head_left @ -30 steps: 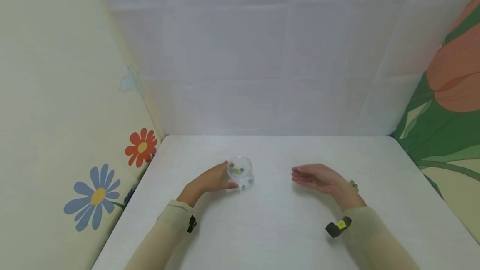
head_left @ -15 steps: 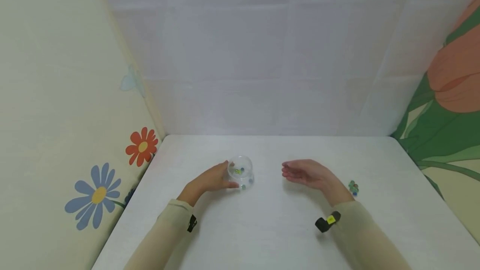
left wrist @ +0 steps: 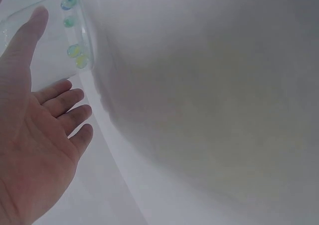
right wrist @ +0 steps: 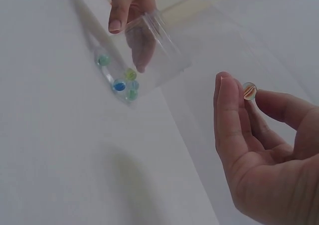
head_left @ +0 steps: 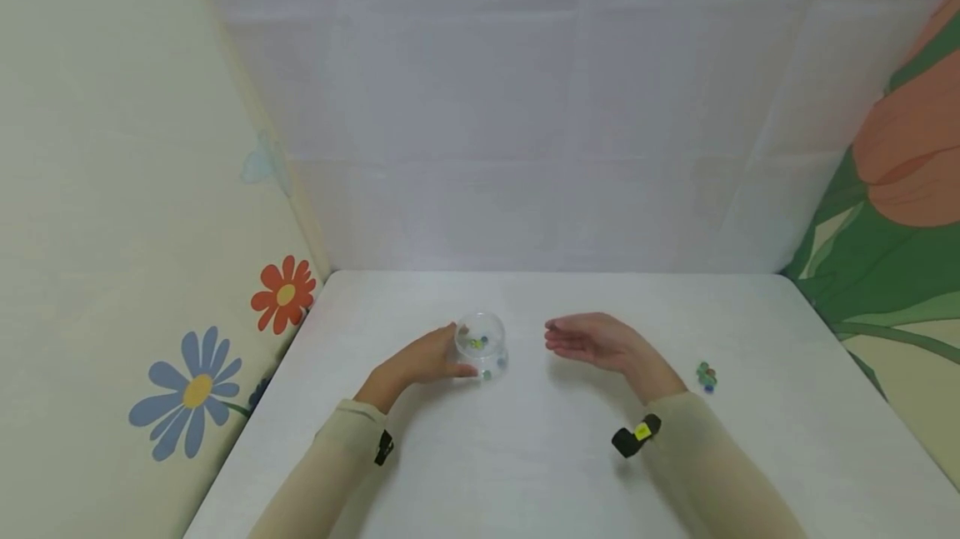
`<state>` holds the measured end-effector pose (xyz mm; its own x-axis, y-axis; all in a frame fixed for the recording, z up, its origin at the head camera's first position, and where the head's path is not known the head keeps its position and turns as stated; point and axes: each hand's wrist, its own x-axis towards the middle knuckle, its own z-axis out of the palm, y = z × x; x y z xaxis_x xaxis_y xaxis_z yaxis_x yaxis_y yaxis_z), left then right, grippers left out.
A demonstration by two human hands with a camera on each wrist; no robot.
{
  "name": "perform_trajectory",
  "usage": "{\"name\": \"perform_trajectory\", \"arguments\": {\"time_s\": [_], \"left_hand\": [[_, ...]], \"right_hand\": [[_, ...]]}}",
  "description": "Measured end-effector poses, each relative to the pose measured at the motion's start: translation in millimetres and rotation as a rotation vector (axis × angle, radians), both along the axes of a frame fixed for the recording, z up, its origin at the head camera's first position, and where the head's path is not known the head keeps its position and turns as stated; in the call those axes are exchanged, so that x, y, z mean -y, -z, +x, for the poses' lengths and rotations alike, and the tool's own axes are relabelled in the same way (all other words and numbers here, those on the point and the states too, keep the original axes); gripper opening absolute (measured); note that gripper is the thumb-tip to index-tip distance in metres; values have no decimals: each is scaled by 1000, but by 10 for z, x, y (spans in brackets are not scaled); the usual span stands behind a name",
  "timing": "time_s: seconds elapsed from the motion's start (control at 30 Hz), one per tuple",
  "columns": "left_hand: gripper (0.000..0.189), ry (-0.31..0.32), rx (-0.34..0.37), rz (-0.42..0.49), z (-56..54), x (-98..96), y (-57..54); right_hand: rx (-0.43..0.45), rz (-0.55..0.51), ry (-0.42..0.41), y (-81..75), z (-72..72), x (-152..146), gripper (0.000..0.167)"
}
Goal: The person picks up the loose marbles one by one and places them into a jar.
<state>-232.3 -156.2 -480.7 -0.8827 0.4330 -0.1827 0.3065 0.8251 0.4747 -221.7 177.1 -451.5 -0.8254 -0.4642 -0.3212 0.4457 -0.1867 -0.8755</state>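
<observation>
A clear cup point(head_left: 491, 353) stands on the white table with several green, blue and yellow marbles point(right wrist: 119, 85) at its bottom. My left hand point(head_left: 423, 357) holds the cup from the left, thumb on the near side and fingers behind. In the right wrist view, my right hand point(right wrist: 269, 150) pinches a clear marble point(right wrist: 249, 91) with orange-red stripes between thumb and fingertips. That hand is above the table, a short way to the right of the cup. From the head view its marble is hidden by the fingers.
A small cluster of mostly green marbles, with a blue one point(head_left: 708, 388), lies on the table point(head_left: 525, 472) to the right of my right forearm. White cloth point(head_left: 465, 106) hangs behind the table. Flower-printed cloths point(head_left: 97, 231) flank both sides.
My right hand has moved left toward the cup, bringing the loose marbles on the right into fuller view. The left hand and cup have stayed in place.
</observation>
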Motion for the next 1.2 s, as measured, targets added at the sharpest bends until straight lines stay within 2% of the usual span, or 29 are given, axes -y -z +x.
{"name": "perform_trajectory", "arguments": {"time_s": [0.17,0.5,1.0,1.2], "left_hand": [[98,2,1,7,0,4,9],[100,-5,9,29,12,7,14],[101,-2,-2,34,6,-4,2],[99,-4,7,42,13,-5,-4]], "right_hand": [[14,20,12,-10,-31,91,19],[-11,107,-13,-64,-87,288,37],[-14,179,-43,-169,-205,566,36],[-78,265,-65,-234,-245,670,32]]}}
